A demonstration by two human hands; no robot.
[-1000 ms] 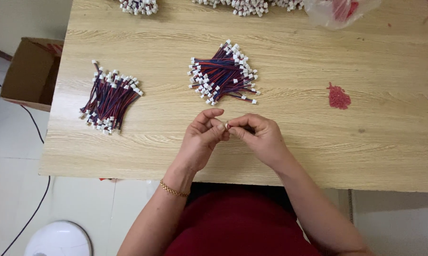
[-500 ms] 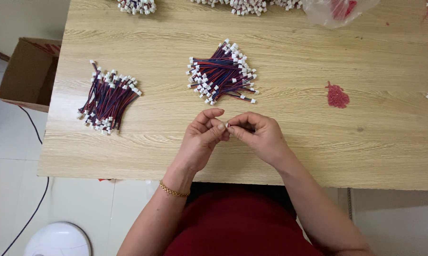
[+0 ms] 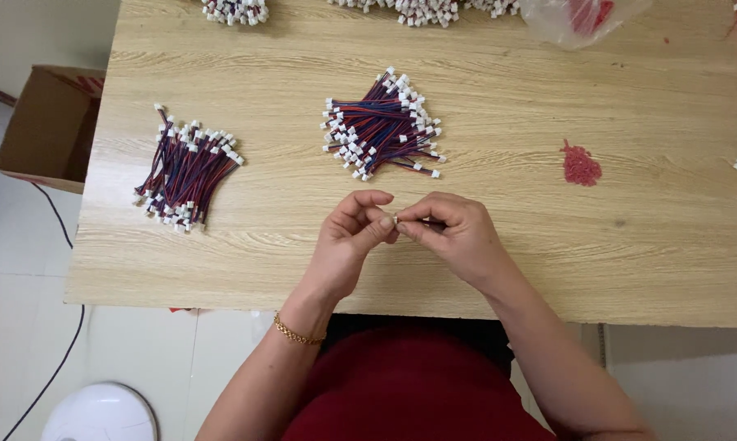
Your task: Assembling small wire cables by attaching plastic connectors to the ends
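Both hands' [image 3: 356, 237] [image 3: 454, 233] grip pinches small white connector [image 3: 396, 218]; its long axis too hidden to tell.

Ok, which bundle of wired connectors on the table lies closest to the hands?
The middle bundle, fanned out just beyond the left hand and right hand. The left bundle lies farther off near the table's left edge; the others sit along the far edge.

Both hands [image 3: 409, 233] pinch a connector [image 3: 396, 218] — above table [image 3: 630, 261].
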